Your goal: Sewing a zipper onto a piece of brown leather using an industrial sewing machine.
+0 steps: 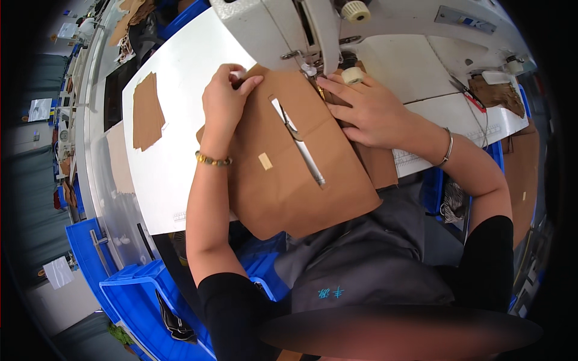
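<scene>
From the head camera, your left hand [224, 99] is curled at the far left edge of the brown panel [289, 162], fingers bent down and pinching that edge together with a small white bit at your fingertips; what the white bit is cannot be told. Your right hand [367, 108] lies flat and released on the panel's far right part, fingers spread and pointing toward the needle area [314, 75] of the sewing machine [385, 27], pressing the fabric down rather than gripping it. A pale tape roll [353, 75] sits on or just beside your right index finger, near the presser foot.

The panel lies on the white table [174, 144], its far edge under the machine head and its near edge hanging over the table's front toward your lap. A slit opening with a white strip [299, 144] runs diagonally across the panel between your hands, and a small pale tag [265, 160] sits on the fabric just left of it. A second brown layer [376, 165] shows under the panel's right side.

To the left on the table lie smaller brown pieces [147, 111], well apart from your hands. More brown fabric [497, 93] rests at the far right by the machine. A blue bin [144, 295] stands below the table on your left.
</scene>
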The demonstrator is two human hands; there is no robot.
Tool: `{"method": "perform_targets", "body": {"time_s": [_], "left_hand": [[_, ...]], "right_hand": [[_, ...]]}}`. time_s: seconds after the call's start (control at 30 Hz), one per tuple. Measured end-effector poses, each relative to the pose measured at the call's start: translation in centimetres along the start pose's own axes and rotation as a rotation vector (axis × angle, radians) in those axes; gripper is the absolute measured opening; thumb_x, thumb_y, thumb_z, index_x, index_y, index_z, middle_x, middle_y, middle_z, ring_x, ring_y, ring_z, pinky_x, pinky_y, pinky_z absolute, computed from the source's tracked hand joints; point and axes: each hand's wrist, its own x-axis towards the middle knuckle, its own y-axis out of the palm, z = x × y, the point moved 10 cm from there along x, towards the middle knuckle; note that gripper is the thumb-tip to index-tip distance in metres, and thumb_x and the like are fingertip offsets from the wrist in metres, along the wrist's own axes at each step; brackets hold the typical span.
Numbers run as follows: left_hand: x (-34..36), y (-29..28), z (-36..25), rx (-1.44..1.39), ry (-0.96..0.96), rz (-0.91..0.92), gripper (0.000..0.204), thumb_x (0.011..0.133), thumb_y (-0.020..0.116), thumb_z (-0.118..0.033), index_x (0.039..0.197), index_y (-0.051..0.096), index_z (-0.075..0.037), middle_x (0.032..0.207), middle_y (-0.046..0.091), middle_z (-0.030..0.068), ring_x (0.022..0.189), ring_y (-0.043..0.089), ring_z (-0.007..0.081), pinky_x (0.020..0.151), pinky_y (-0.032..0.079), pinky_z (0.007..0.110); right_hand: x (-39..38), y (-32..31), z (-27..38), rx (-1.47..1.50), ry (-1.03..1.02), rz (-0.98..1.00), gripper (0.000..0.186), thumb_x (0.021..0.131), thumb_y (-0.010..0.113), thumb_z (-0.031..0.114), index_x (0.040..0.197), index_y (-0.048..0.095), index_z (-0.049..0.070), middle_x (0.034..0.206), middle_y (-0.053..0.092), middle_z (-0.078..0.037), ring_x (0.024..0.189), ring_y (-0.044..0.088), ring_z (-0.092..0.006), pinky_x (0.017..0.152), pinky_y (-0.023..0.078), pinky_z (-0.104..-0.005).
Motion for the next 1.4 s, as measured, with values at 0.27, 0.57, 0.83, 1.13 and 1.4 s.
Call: {"method": "perform_targets", "body": {"time_s": [0.27, 0.57, 0.83, 1.13, 1.4], "left_hand": [[-9.3, 0.3, -4.0, -0.609, 0.201, -0.057, 0.019, 0.079, 0.089, -0.004, 0.086, 0.072, -0.003, 0.095, 0.059, 0.0018, 0.069, 0.057, 0.0076, 0.060, 0.047, 0.022], [-9.8, 2.0, -11.2, -0.425, 0.413, -0.024, 0.051, 0.086, 0.080, -0.001, 0.132, 0.059, -0.004, 0.128, 0.063, 0.0143, 0.106, 0.068, 0.0270, 0.091, 0.057, 0.040], [-10.6, 4.8, -10.3, 0.113, 0.495, 0.175, 0.051, 0.105, 0.056, -0.022, 0.153, 0.048, -0.008, 0.160, 0.048, 0.0099, 0.150, 0.041, 0.0330, 0.122, 0.032, 0.055], [-10.7, 4.9, -9.8, 0.149, 0.405, 0.116, 0.051, 0.106, 0.054, -0.024, 0.155, 0.047, -0.010, 0.161, 0.047, 0.0085, 0.151, 0.041, 0.0307, 0.122, 0.030, 0.054], [-10.8, 5.0, -10.4, 0.126, 0.476, 0.119, 0.050, 0.103, 0.059, -0.017, 0.152, 0.050, -0.010, 0.158, 0.051, 0.0064, 0.149, 0.044, 0.0306, 0.120, 0.032, 0.056]], "right_hand": [[-0.5, 0.5, -0.8, 0.052, 0.047, 0.086, 0.070, 0.074, 0.085, 0.038, 0.137, 0.066, 0.012, 0.152, 0.052, -0.015, 0.141, 0.049, -0.0360, 0.114, 0.039, -0.0477], [-2.2, 3.1, -3.2, 0.661, 0.114, 0.049, 0.058, 0.107, 0.055, 0.019, 0.159, 0.034, 0.005, 0.157, 0.048, -0.008, 0.141, 0.050, -0.0196, 0.120, 0.039, -0.0360], [-0.9, 0.1, -1.1, 0.233, 0.033, -0.004, 0.063, 0.091, 0.071, 0.040, 0.141, 0.058, 0.004, 0.143, 0.060, -0.014, 0.135, 0.053, -0.0317, 0.118, 0.035, -0.0491], [-1.1, 0.1, -1.6, 0.244, 0.001, 0.000, 0.051, 0.093, 0.063, 0.034, 0.134, 0.062, 0.005, 0.137, 0.063, -0.014, 0.131, 0.055, -0.0323, 0.120, 0.030, -0.0504], [-1.3, 0.6, -1.8, 0.174, 0.009, 0.015, 0.044, 0.095, 0.058, 0.030, 0.132, 0.062, 0.007, 0.136, 0.064, -0.014, 0.135, 0.054, -0.0296, 0.124, 0.026, -0.0516]]}}
